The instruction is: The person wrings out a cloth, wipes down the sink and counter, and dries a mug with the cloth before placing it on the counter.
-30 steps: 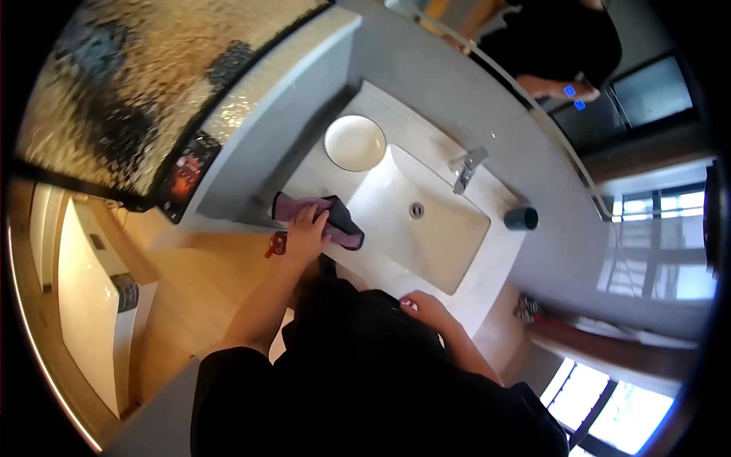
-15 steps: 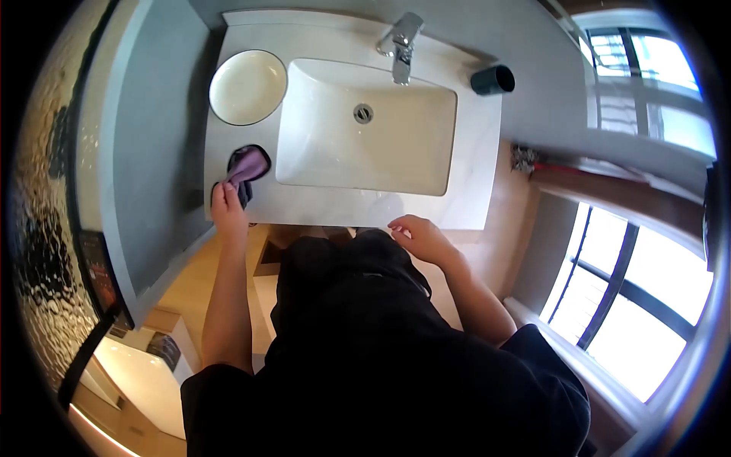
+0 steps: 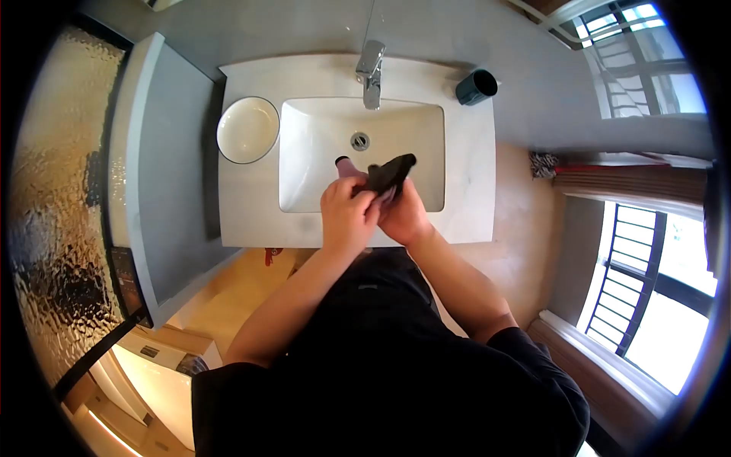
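Note:
A soft purple-and-black cloth item [image 3: 390,175] is held up over the front part of the white sink basin [image 3: 304,194]. Its dark part points up and right, while a purple end with a black edge sticks out at the left. My left hand [image 3: 349,217] grips it with bent fingers from the left side. From the right, my right hand [image 3: 407,215] holds the same cloth, its fingers partly hidden behind it. The folds and both hands cover much of the cloth, so its exact kind cannot be made out.
A chrome faucet [image 3: 371,75] stands behind the basin. On the white countertop [image 3: 468,190], a white dark-rimmed bowl [image 3: 248,130] sits at left and a dark teal cup [image 3: 477,87] at back right. A grey wall panel [image 3: 179,167] borders the left side.
The cloth has been lifted from the counter's left side and brought over the basin by my left hand. My right hand has come up from the counter's front edge and taken hold too.

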A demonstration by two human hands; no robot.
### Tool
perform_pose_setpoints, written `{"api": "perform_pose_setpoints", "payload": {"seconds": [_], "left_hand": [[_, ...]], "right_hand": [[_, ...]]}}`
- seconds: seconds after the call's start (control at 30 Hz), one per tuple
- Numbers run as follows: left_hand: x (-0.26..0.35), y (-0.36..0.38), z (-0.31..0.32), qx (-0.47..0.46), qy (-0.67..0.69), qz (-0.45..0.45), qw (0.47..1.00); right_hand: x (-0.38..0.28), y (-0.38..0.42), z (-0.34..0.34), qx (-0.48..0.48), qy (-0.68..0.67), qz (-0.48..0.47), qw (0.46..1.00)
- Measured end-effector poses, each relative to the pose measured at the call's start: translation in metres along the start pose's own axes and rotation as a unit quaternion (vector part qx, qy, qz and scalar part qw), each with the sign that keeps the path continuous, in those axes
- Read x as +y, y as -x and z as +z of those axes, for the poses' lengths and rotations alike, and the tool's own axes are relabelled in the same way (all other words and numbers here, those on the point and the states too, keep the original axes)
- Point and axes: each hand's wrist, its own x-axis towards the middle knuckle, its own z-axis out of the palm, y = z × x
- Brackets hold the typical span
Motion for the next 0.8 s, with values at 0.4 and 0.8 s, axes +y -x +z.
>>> {"api": "perform_pose_setpoints", "payload": {"seconds": [0.4,0.8], "left_hand": [[-0.045,0.075,0.009,-0.078,0.369,-0.319,0.869],[-0.051,-0.06,0.072,-0.019,0.617,-0.495,0.611]], "right_hand": [[-0.025,-0.065,-0.012,0.234,0.121,-0.08,0.961],[-0.015,-0.098,-0.011,0.321,0.406,-0.187,0.835]]}}
